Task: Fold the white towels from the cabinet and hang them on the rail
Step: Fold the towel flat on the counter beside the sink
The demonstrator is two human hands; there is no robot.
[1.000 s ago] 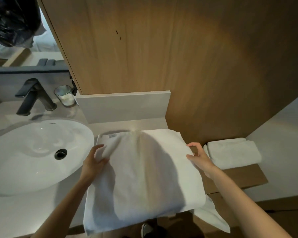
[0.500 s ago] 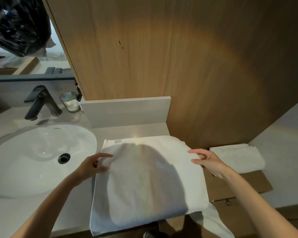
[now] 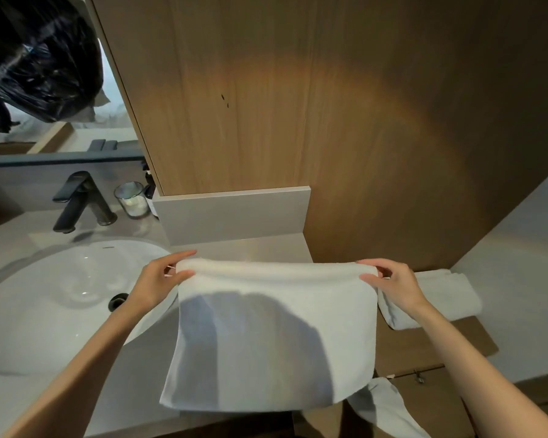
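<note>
Right of the sink (image 3: 45, 311), left hand (image 3: 159, 284) and right hand (image 3: 393, 284) each pinch a corner of the towel (image 3: 276, 336), so the fold hangs level (seemingly off the bench (image 3: 124, 390)).

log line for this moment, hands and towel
step: fold towel | left hand: pinches far-left corner | right hand: pinches far-right corner | towel: far edge raised, rest on counter | folded towel: on shelf

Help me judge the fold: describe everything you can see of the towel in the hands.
The towel is white and terry-looking, folded into a rough rectangle. The left hand and right hand pinch the ends of its rounded far fold. The rest slopes onto the counter; a loose tail hangs below its near right corner.
</note>
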